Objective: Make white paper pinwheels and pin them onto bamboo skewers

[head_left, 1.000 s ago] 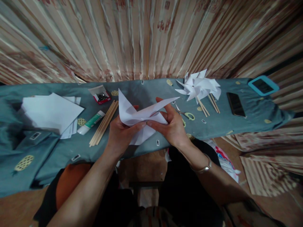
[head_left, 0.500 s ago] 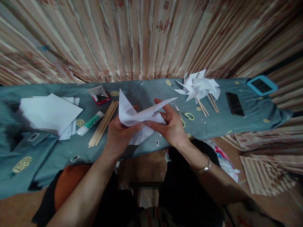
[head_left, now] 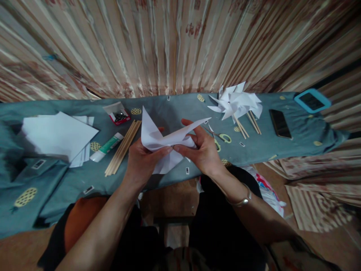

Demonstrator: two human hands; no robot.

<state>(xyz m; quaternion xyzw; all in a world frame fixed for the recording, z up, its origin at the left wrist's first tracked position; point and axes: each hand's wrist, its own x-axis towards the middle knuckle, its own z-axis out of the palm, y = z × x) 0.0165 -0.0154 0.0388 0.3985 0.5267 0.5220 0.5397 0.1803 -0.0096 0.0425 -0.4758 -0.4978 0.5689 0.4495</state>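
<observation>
Between my two hands is a white paper pinwheel (head_left: 153, 137), its blades curled inward to the centre. My left hand (head_left: 142, 158) grips its left side, thumb pressed near the middle. My right hand (head_left: 207, 152) holds the right side, its thumb meeting the left one at the centre. A small pin head (head_left: 173, 146) shows between the thumb tips. Fingers behind the paper are partly hidden. Left of my left hand lie several wooden sticks (head_left: 123, 148) and a glue stick (head_left: 107, 147). Beyond my right hand rest scissors (head_left: 224, 138) with green handles.
A small box of pins (head_left: 120, 116) stands open behind the sticks. White paper sheets (head_left: 53, 131) are stacked at left. Finished pinwheels (head_left: 237, 101) on sticks lie at right, beside a phone (head_left: 279, 123) and a blue-framed tablet (head_left: 312, 101). Teal cloth (head_left: 169, 182) covers the table.
My hands and the pinwheel stay almost in place. The pin head at the centre shows more clearly between my thumbs.
</observation>
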